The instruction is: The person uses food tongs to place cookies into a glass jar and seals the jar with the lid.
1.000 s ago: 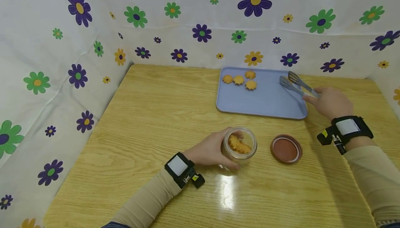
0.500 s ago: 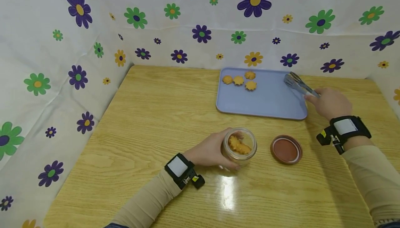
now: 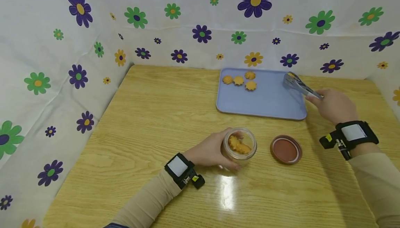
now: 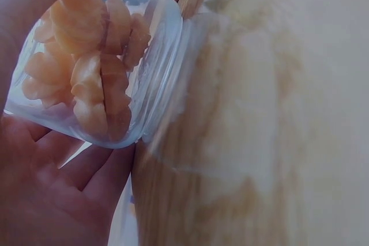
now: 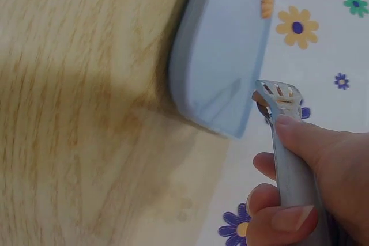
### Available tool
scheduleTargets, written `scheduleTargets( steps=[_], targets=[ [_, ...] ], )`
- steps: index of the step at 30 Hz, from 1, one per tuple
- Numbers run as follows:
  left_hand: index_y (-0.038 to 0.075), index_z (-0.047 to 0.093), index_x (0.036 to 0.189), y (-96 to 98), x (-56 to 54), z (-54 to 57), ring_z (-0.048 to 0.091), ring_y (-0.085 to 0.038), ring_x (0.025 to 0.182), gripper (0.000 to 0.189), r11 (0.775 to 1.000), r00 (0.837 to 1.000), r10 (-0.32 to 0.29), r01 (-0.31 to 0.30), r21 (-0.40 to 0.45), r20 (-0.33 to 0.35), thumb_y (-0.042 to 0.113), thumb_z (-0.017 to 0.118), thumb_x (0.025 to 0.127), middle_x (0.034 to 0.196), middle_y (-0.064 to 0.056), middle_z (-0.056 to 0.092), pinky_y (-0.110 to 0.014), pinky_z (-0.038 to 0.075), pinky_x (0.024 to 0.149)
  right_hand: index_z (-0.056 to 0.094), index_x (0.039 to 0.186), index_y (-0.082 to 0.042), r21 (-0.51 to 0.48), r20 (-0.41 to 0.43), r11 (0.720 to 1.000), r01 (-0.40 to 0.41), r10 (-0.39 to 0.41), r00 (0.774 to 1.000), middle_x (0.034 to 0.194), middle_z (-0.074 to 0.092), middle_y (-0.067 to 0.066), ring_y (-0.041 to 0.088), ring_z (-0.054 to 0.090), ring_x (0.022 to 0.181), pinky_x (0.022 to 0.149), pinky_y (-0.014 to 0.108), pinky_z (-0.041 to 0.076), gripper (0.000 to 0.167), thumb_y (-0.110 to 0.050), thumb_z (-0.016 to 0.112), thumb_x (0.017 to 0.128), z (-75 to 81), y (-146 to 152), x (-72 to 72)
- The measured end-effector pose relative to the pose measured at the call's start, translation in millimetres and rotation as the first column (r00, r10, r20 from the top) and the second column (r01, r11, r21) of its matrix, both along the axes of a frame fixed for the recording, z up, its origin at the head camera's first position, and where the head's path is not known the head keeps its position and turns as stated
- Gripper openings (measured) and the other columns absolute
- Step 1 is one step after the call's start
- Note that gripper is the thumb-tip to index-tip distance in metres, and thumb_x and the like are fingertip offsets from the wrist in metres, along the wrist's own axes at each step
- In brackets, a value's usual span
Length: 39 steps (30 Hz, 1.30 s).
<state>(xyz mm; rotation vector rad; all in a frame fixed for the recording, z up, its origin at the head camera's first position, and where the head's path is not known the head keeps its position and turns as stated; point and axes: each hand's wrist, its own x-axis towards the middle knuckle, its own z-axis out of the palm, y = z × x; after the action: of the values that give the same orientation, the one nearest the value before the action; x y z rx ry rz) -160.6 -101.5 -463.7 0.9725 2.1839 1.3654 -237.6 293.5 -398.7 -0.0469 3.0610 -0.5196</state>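
Note:
My left hand [image 3: 215, 150] grips a clear glass jar [image 3: 230, 155] around its side; the jar stands upright with its mouth uncovered. Several golden swirl cookies [image 4: 78, 24] lie inside it. My right hand [image 3: 335, 106] holds grey tongs [image 3: 304, 88] over the right end of a light blue tray [image 3: 265, 104]. Their slotted heads are squeezed together, with an orange-brown piece, like a cookie [image 5: 260, 99], between them. On the tray's left part lie several more cookies [image 3: 239, 80]. A brown jar lid [image 3: 285, 149] rests inner side up between the jar and my right forearm.
The wooden table [image 3: 150, 117] carries everything. White cloth with printed flowers [image 3: 175, 19] hangs behind it and along the left side. The tray's far edge lies close to the back cloth.
The tongs' heads, spread apart a second ago, have come together. My right hand has shifted slightly to the right. My left hand, the jar and the lid stay put.

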Motion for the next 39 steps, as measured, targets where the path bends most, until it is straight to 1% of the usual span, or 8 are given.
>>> scheduleTargets(
  steps=[6,11,17,22,26,31,36,39],
  targets=[
    [0.018,0.05,0.143,0.0,-0.3,-0.8,0.054,-0.007,0.122,0.084,1.0,1.0,-0.011,0.011,0.002,-0.004,0.033,0.095,0.073,0.135,0.006,0.056,-0.029,0.045,0.104,0.067,0.122,0.004,-0.029,-0.044,0.998,-0.059,0.058,0.997,0.081,0.054,0.013,0.028,0.047,0.065,0.05,0.036,0.029,0.058,-0.05,0.053,0.104,15.0,-6.0,18.0],
    [0.018,0.049,0.143,-0.7,-0.6,0.1,0.053,-0.007,0.123,0.086,1.0,1.0,-0.009,0.009,0.006,-0.005,0.031,0.095,0.073,0.137,0.006,0.056,-0.029,0.044,0.105,0.065,0.126,0.005,-0.024,-0.101,0.993,-0.116,0.113,0.989,0.086,0.06,0.014,0.03,0.051,0.07,0.052,0.037,0.033,0.058,-0.048,0.051,0.106,37.6,-20.3,38.9],
    [0.019,0.047,0.146,0.0,-0.3,0.6,0.053,-0.007,0.124,0.088,1.0,1.0,-0.012,0.012,0.002,0.003,0.032,0.095,0.073,0.138,0.006,0.056,-0.029,0.044,0.105,0.064,0.127,0.005,-0.053,-0.188,0.991,-0.124,0.112,0.976,0.077,0.056,0.011,0.027,0.044,0.061,0.048,0.035,0.028,0.053,-0.043,0.055,0.106,68.4,-36.5,71.9],
    [0.019,0.047,0.146,0.2,0.1,1.6,0.053,-0.007,0.124,0.09,1.0,1.0,-0.012,0.012,-0.003,0.003,0.032,0.096,0.072,0.139,0.005,0.055,-0.029,0.043,0.106,0.068,0.119,0.001,-0.062,-0.277,0.988,-0.144,0.122,0.953,0.072,0.055,0.009,0.023,0.04,0.055,0.045,0.032,0.027,0.038,-0.033,0.064,0.103,90.6,-46.8,94.5],
    [0.017,0.047,0.146,0.2,0.1,2.0,0.053,-0.008,0.124,0.089,1.0,1.0,-0.013,0.013,0.006,0.006,0.031,0.096,0.072,0.138,0.004,0.056,-0.029,0.043,0.107,0.073,0.114,-0.003,-0.016,-0.344,0.981,-0.193,0.176,0.923,0.069,0.058,0.005,0.02,0.039,0.051,0.043,0.03,0.028,0.028,-0.026,0.073,0.098,103.5,-56.8,110.1],
    [0.019,0.047,0.146,-0.2,-0.8,0.4,0.053,-0.008,0.124,0.089,1.0,1.0,-0.014,0.014,0.01,0.015,0.031,0.095,0.073,0.139,0.005,0.055,-0.029,0.043,0.106,0.075,0.115,-0.007,0.053,-0.364,0.956,-0.287,0.286,0.886,0.067,0.062,-0.003,0.012,0.039,0.048,0.043,0.027,0.029,0.03,-0.025,0.079,0.092,107.5,-68.5,128.8],
    [0.019,0.047,0.146,-0.9,-1.6,-1.8,0.053,-0.008,0.124,0.088,1.0,1.0,-0.015,0.014,0.009,0.017,0.033,0.095,0.074,0.139,0.006,0.055,-0.029,0.044,0.105,0.076,0.115,-0.009,0.11,-0.34,0.922,-0.372,0.386,0.857,0.058,0.056,-0.016,0.003,0.034,0.046,0.045,0.025,0.029,0.033,-0.028,0.081,0.089,102.0,-71.7,141.0],
    [0.02,0.047,0.146,-1.0,-1.5,-1.5,0.053,-0.008,0.125,0.089,1.0,1.0,-0.014,0.014,0.005,0.014,0.033,0.095,0.073,0.14,0.006,0.055,-0.029,0.044,0.105,0.077,0.108,-0.014,0.134,-0.301,0.909,-0.396,0.418,0.857,0.059,0.053,-0.019,0.0,0.037,0.048,0.046,0.026,0.034,0.025,-0.03,0.081,0.088,98.5,-71.7,146.1]
  ],
)
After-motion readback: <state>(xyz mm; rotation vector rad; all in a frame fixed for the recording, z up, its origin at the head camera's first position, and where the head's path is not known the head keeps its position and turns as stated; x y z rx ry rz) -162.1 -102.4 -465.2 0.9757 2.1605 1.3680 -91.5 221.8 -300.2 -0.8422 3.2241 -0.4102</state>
